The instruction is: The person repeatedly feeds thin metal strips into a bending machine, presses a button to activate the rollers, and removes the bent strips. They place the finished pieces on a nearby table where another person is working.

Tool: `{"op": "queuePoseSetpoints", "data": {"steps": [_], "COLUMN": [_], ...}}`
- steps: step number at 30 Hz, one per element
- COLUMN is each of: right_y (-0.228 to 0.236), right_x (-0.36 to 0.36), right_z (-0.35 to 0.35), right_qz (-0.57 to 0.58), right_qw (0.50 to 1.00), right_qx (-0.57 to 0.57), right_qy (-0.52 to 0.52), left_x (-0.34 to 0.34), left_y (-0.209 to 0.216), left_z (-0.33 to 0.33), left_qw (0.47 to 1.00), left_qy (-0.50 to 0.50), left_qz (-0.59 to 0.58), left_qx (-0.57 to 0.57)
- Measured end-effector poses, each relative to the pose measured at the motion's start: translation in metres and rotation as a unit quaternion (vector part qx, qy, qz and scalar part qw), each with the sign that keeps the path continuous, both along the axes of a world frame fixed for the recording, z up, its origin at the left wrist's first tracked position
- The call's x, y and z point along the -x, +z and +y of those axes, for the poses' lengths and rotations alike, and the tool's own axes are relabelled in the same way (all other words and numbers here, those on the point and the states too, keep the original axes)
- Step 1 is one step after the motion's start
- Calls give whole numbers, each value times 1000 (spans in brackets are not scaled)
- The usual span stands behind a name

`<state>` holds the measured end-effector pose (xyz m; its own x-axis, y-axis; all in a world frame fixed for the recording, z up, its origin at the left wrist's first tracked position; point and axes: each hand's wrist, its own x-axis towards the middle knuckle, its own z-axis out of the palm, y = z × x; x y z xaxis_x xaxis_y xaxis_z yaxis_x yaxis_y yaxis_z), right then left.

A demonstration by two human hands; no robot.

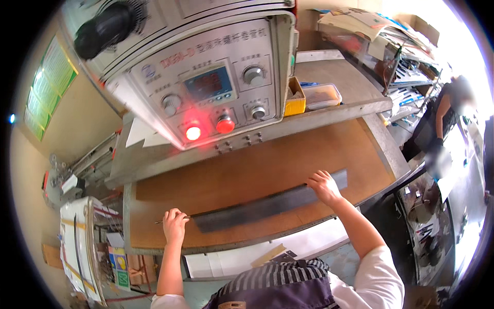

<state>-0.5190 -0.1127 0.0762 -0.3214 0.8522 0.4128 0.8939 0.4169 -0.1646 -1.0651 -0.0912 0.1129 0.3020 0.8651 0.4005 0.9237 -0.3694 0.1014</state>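
A long, narrow dark grey sheet (257,208) lies slantwise on the brown work surface (247,167), its right end farther from me. A thin dark rod (160,222) sticks out past the sheet's left end and seems to run along its far edge. My left hand (175,224) is closed around this rod, just left of the sheet. My right hand (323,187) is closed at the sheet's far edge near its right end, fingertips bent down onto it. Whether the rod also lies under those fingers is hidden.
A control box (206,82) with knobs, a screen, a lit red lamp and a red button overhangs the surface. Behind a metal crossbar stand a yellow bin (295,105) and a plastic tub (322,96). At the far right another person (437,118) stands by a bench.
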Motion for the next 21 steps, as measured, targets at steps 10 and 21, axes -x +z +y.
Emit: {"op": "queuePoseSetpoints", "data": {"steps": [10,21], "right_y": [-90,-107], "right_x": [7,29], "right_z": [187,248], "right_qz": [-44,1], "right_qw": [984,970], "right_qx": [126,132], "right_qy": [-116,-206], "left_x": [-13,0], "left_y": [-93,-137], "left_z": [187,265], "left_qw": [986,925], "left_qy": [136,179], "left_qz": [24,-290], "left_qx": [97,165]}}
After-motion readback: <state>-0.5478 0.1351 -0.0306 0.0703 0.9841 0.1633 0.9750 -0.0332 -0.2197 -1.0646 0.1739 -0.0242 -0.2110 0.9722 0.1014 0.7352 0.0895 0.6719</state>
